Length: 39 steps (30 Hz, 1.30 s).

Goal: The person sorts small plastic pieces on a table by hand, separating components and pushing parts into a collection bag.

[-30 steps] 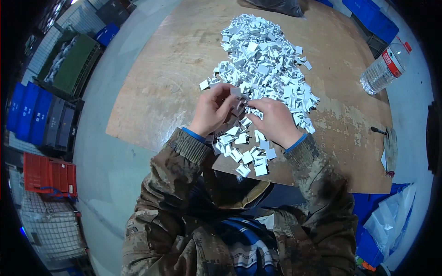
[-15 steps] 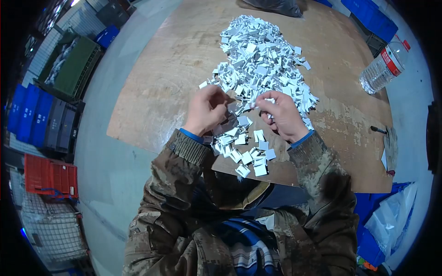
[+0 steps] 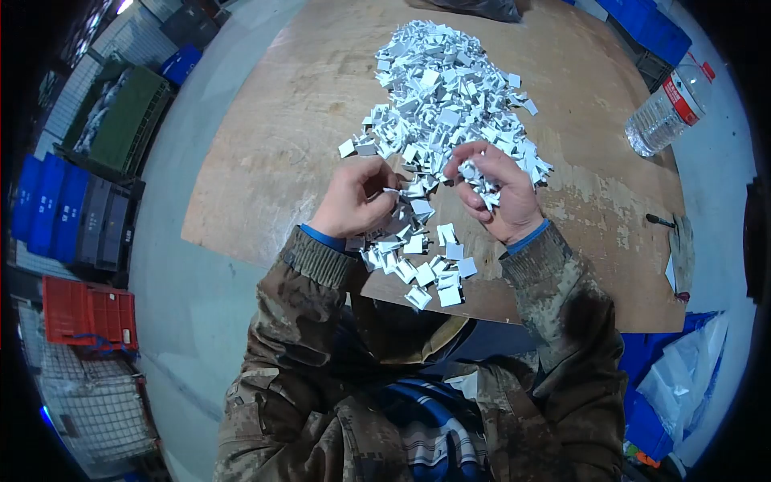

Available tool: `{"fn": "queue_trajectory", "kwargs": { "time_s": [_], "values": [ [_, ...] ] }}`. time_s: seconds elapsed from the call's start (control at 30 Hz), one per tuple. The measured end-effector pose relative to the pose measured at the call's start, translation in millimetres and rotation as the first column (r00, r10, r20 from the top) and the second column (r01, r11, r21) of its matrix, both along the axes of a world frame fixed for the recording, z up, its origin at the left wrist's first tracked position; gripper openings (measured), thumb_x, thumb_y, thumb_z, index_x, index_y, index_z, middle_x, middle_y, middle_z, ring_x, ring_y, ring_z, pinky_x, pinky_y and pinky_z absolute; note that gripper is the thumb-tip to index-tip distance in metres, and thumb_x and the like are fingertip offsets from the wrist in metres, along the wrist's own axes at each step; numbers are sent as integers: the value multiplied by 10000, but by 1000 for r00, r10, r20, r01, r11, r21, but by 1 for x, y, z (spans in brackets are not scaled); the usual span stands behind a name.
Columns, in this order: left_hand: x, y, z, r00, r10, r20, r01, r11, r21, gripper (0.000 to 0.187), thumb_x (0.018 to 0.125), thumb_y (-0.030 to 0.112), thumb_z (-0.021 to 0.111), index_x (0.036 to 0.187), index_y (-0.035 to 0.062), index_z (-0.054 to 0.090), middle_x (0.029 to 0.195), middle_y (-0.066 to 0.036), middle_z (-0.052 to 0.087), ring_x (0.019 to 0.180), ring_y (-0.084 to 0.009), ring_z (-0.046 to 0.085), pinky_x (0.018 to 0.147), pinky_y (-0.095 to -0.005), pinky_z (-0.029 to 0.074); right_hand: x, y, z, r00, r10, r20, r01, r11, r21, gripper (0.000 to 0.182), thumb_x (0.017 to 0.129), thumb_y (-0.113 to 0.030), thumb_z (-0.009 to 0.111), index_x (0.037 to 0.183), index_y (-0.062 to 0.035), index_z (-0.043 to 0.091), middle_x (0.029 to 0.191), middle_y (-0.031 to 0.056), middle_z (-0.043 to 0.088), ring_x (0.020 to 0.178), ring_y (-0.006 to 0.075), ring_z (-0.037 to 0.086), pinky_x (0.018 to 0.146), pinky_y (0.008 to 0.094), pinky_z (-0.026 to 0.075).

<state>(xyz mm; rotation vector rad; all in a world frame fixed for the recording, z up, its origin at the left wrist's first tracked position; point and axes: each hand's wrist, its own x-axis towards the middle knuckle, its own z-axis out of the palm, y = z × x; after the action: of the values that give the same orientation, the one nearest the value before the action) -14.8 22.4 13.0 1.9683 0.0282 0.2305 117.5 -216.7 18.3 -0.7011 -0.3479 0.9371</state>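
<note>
A large heap of small white plastic pieces (image 3: 438, 88) lies on the wooden table (image 3: 273, 120). My left hand (image 3: 357, 197) is at the heap's lower left, thumb and fingers pinched on a white piece (image 3: 392, 191). Across from it, my right hand (image 3: 499, 191) is turned partly palm up, its fingers curled round several small white pieces (image 3: 480, 183). Between the hands and the near table edge lies a looser group of flat white pieces (image 3: 426, 273).
A water bottle (image 3: 671, 108) with a red cap stands at the right. Near the right edge are a black marker (image 3: 660, 219) and a grey cloth (image 3: 683, 253). A dark bag (image 3: 474, 6) lies at the far edge. Blue bins (image 3: 48, 205) and a red crate (image 3: 88, 313) are at the left.
My right hand has turned and opened somewhat, showing the white pieces in its palm. My left hand has shifted slightly down and left, and a white piece now shows at its fingertips.
</note>
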Motion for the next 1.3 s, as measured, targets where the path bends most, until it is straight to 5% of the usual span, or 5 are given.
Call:
{"fn": "queue_trajectory", "kwargs": {
  "time_s": [0.2, 0.37, 0.53, 0.8, 1.3],
  "values": [
    [5, -5, -11, 972, 76, 225, -47, 990, -132, 112, 853, -10, 691, 938, 34, 634, 874, -60, 686, 744, -135, 614, 671, -244, 505, -17, 17, -6, 601, 102, 793, 377, 838, -394, 204, 965, -92, 609, 1117, -47, 736, 986, 164, 743, 583, 122, 567, 461, 248, 420],
    [12, -9, -15, 952, 113, 285, -78, 989, -128, 130, 899, -43, 670, 999, 22, 621, 863, -57, 684, 751, -141, 627, 680, -245, 527, -19, 30, -31, -129, 59, 990, 676, 736, 44, 149, 963, -84, 644, 1033, -28, 763, 867, 103, 738, 618, 125, 618, 537, 271, 491],
    [4, -10, -8, 1000, -20, 16, 22, 995, -101, 110, 962, -38, 652, 1040, 36, 632, 985, -85, 733, 877, -149, 675, 782, -292, 565, -14, 17, -17, 344, 274, 898, 449, 792, -413, 184, 926, -125, 682, 1056, -23, 763, 858, 48, 744, 651, 188, 646, 656, 341, 558],
    [20, -16, -5, 828, -63, 558, -150, 933, 327, 252, 853, -34, 729, 1089, 44, 689, 967, -91, 725, 768, -177, 652, 680, -291, 529, -25, 19, 10, 890, 206, 406, 34, 859, -510, 169, 1022, -198, 651, 1002, -45, 719, 821, 54, 716, 601, 91, 600, 466, 229, 435],
    [16, -23, 2, 818, -255, 516, -4, 894, 447, 375, 831, 1, 705, 1199, 55, 753, 1271, -109, 718, 1024, -266, 671, 896, -369, 541, -16, 20, -6, 999, -19, 37, 27, 970, -240, 149, 1062, -167, 598, 1136, -40, 626, 925, 84, 662, 528, 58, 505, 369, 185, 326]
  ]
}}
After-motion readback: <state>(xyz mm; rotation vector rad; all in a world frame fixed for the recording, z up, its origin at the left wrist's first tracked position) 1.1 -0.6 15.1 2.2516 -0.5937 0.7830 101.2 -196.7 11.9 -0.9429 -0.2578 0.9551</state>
